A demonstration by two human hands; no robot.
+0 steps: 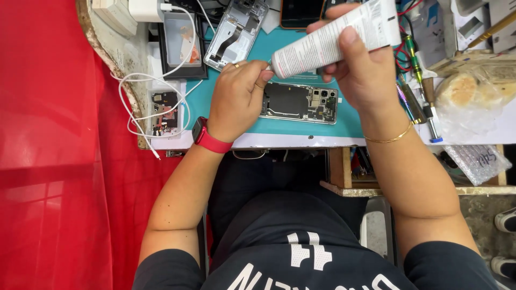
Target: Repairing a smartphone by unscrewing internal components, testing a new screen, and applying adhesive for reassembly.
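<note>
On the far left a red cloth (48, 134) hangs beside the bench (279, 140), and a white cable (141, 102) loops over the bench edge near a small tray of phone parts (164, 110). Next comes the left hand (236, 96), with a red watch (207, 137) on its wrist. Its fingers are pinched shut on the tip of a white tube (333, 37), right at the cap end. Under the hands, flat on a teal mat (215, 96), lies an open phone (300, 102) with its back off and its little parts showing. Another opened phone frame (236, 32) rests farther back on the mat. The right hand (360, 70) is wrapped tight around the middle of the tube and holds it up in the air, tilted, just above the open phone. The tube looks soft and light, so I think a hard squeeze would push out too much; holding the stiff end near the cap seems safest. The open phone looks easy to break, so touch only its edges. To the right lie screwdrivers (424, 102) and a clear plastic bag (473, 91).
</note>
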